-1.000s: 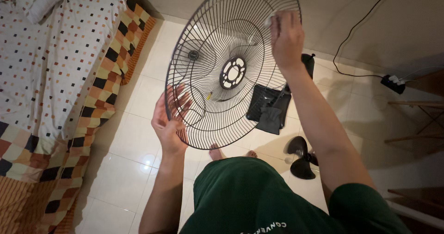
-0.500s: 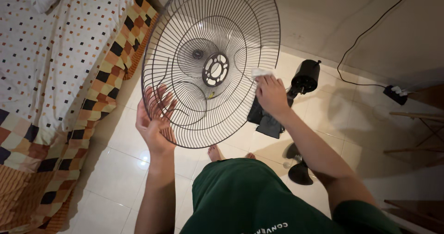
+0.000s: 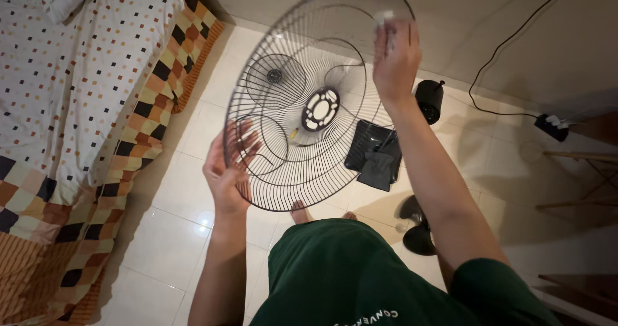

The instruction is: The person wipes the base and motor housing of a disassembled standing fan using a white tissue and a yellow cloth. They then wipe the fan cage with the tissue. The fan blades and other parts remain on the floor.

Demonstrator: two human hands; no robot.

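Observation:
A round black wire fan grille (image 3: 302,133) with a small round centre plate is held up in front of me, tilted. My left hand (image 3: 226,171) grips its lower left rim, fingers curled behind the wires. Higher up, my right hand (image 3: 394,58) presses a small white cloth (image 3: 385,18) against the grille's upper right part. My green shorts (image 3: 360,281) and bare toes (image 3: 297,210) show below.
Black fan parts lie on the white tiled floor: a base with stand (image 3: 374,153), a motor housing (image 3: 429,99) and a blade (image 3: 417,226). A mattress with spotted sheet and checked blanket (image 3: 71,107) lies at left. A black cable and power strip (image 3: 552,126) run along the wall at right.
My right hand with the cloth dropped from the grille's upper edge to its lower middle, then rose back to the upper right. The left hand kept its hold on the rim.

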